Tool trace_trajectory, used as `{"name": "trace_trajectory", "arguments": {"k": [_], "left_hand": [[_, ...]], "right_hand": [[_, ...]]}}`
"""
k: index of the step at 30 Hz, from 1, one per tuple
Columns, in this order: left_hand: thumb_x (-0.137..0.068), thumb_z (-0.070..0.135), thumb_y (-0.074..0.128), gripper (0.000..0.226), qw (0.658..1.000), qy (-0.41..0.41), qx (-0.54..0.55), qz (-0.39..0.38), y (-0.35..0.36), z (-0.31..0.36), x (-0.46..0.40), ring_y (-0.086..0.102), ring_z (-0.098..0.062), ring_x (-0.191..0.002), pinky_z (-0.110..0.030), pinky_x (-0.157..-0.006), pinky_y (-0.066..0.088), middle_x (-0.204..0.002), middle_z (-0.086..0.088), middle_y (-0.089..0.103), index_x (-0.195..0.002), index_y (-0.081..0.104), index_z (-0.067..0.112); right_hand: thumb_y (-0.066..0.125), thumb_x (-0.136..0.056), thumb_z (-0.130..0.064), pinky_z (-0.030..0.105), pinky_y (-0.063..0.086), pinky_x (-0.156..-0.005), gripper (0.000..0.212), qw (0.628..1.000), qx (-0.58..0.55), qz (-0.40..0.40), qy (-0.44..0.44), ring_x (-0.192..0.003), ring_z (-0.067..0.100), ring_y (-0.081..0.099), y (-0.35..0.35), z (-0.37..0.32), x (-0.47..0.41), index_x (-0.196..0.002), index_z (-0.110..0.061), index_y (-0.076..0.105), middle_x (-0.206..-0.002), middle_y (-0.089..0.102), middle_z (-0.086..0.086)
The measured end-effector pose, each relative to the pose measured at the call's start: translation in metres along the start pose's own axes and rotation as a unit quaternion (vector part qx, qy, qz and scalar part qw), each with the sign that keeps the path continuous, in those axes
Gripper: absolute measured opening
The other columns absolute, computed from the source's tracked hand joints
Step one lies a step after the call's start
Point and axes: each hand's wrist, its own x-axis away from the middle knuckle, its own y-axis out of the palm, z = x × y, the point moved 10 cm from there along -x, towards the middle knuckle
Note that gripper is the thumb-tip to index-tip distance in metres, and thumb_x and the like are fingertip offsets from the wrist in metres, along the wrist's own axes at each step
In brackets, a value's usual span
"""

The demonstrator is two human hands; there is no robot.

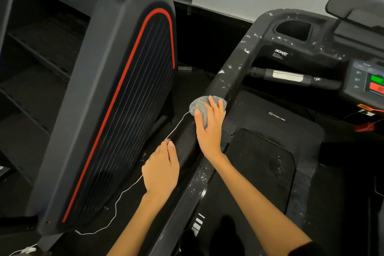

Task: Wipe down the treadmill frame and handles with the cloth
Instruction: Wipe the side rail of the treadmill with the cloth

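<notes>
The right hand (209,124) lies flat on the gray cloth (202,106), fingers extended and close together, pressing it against the treadmill's left side handrail (228,81). The cloth is bunched under the fingertips, partway along the rail, below a stretch flecked with white specks. The left hand (161,170) rests on the lower part of the same rail, fingers curled over its outer edge; its grip on the rail cannot be confirmed. A thin white cord (124,191) runs from the cloth past the left hand. A neighbouring machine (116,89) with red trim stands just left.
</notes>
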Motion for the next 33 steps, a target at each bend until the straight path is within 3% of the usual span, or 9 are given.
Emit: {"name": "trace_trajectory", "arguments": {"k": [2, 6, 10, 14, 16, 21, 24, 27, 33], "left_hand": [[-0.103, 0.031, 0.027, 0.040, 1.000, -0.005, 0.003, 0.002, 0.000, -0.001, 0.000, 0.052, -0.006, -0.073, -0.023, -0.068, 0.035, -0.095, 0.000, 0.068, -0.119, 0.060, 0.015], [-0.103, 0.030, 0.026, 0.039, 1.000, -0.004, 0.002, 0.001, 0.001, 0.000, -0.001, 0.056, -0.010, -0.074, -0.024, -0.068, 0.034, -0.096, 0.000, 0.068, -0.120, 0.058, 0.015], [-0.103, 0.031, 0.023, 0.038, 0.999, -0.005, -0.021, -0.024, 0.005, 0.002, -0.004, 0.064, -0.022, -0.087, -0.028, -0.070, 0.033, -0.100, -0.002, 0.067, -0.120, 0.054, 0.015], [-0.103, 0.032, 0.024, 0.034, 0.998, 0.024, -0.055, -0.036, 0.008, 0.006, -0.008, 0.055, -0.011, -0.066, -0.020, -0.050, 0.025, -0.087, 0.002, 0.063, -0.111, 0.053, 0.016], [-0.102, 0.033, 0.025, 0.035, 0.994, 0.055, -0.082, -0.043, 0.010, 0.011, -0.010, 0.057, -0.010, -0.068, -0.015, -0.047, 0.023, -0.095, 0.001, 0.064, -0.118, 0.051, 0.016], [-0.101, 0.038, 0.029, 0.050, 0.991, 0.107, -0.048, -0.066, 0.016, 0.028, -0.016, 0.062, -0.020, -0.104, -0.027, -0.077, 0.047, -0.126, -0.007, 0.058, -0.141, 0.038, 0.010], [-0.099, 0.034, 0.032, 0.052, 0.981, 0.175, -0.054, -0.057, 0.021, 0.047, -0.019, 0.060, -0.021, -0.110, -0.029, -0.082, 0.052, -0.132, -0.011, 0.054, -0.142, 0.037, 0.005], [-0.096, 0.026, 0.037, 0.049, 0.967, 0.234, -0.094, -0.030, 0.024, 0.063, -0.018, 0.060, -0.025, -0.113, -0.035, -0.087, 0.055, -0.131, -0.018, 0.055, -0.136, 0.044, -0.001], [-0.100, 0.026, 0.035, 0.046, 0.966, 0.238, -0.099, -0.004, 0.020, 0.060, -0.012, 0.059, -0.024, -0.116, -0.037, -0.089, 0.055, -0.133, -0.015, 0.055, -0.136, 0.046, 0.001]], "right_hand": [[0.037, -0.098, -0.041, 0.057, 0.014, -0.119, 0.047, 0.996, 0.070, -0.028, -0.044, -0.147, 0.016, 0.017, 0.005, -0.008, -0.007, -0.132, -0.012, 0.054, -0.148, 0.044, 0.001], [0.037, -0.100, -0.039, 0.053, 0.010, -0.120, 0.042, 0.982, 0.129, -0.072, -0.116, -0.143, 0.017, 0.027, 0.010, -0.018, -0.002, -0.121, -0.013, 0.062, -0.139, 0.053, 0.002], [0.041, -0.100, -0.033, 0.044, 0.003, -0.122, 0.039, 0.980, 0.068, -0.119, -0.146, -0.142, 0.012, 0.031, 0.013, -0.031, 0.030, -0.125, -0.010, 0.059, -0.139, 0.054, 0.001], [0.045, -0.101, -0.025, 0.048, 0.009, -0.122, 0.038, 0.975, -0.015, -0.138, -0.174, -0.144, 0.015, 0.030, 0.008, -0.025, 0.070, -0.135, -0.012, 0.052, -0.145, 0.045, -0.002], [0.043, -0.102, -0.025, 0.053, 0.011, -0.121, 0.038, 0.974, -0.036, -0.141, -0.176, -0.145, 0.019, 0.027, 0.003, -0.015, 0.076, -0.139, -0.014, 0.047, -0.149, 0.040, -0.003], [0.037, -0.104, -0.030, 0.044, 0.001, -0.123, 0.039, 0.987, -0.014, -0.087, -0.133, -0.149, 0.021, 0.018, -0.009, -0.004, 0.040, -0.141, -0.019, 0.042, -0.153, 0.036, 0.003], [0.037, -0.103, -0.030, 0.039, -0.001, -0.123, 0.042, 0.993, -0.009, -0.065, -0.098, -0.150, 0.014, 0.013, -0.016, 0.002, 0.010, -0.145, -0.028, 0.031, -0.154, 0.035, 0.001], [0.038, -0.104, -0.028, 0.035, -0.003, -0.123, 0.043, 0.996, 0.021, -0.030, -0.077, -0.150, 0.012, 0.011, -0.022, 0.007, -0.020, -0.146, -0.017, 0.035, -0.154, 0.036, 0.000], [0.048, -0.098, -0.022, 0.042, 0.011, -0.121, 0.034, 0.984, 0.135, -0.006, -0.120, -0.139, 0.022, 0.036, -0.003, -0.023, -0.038, -0.128, -0.009, 0.058, -0.134, 0.057, 0.004]]}}
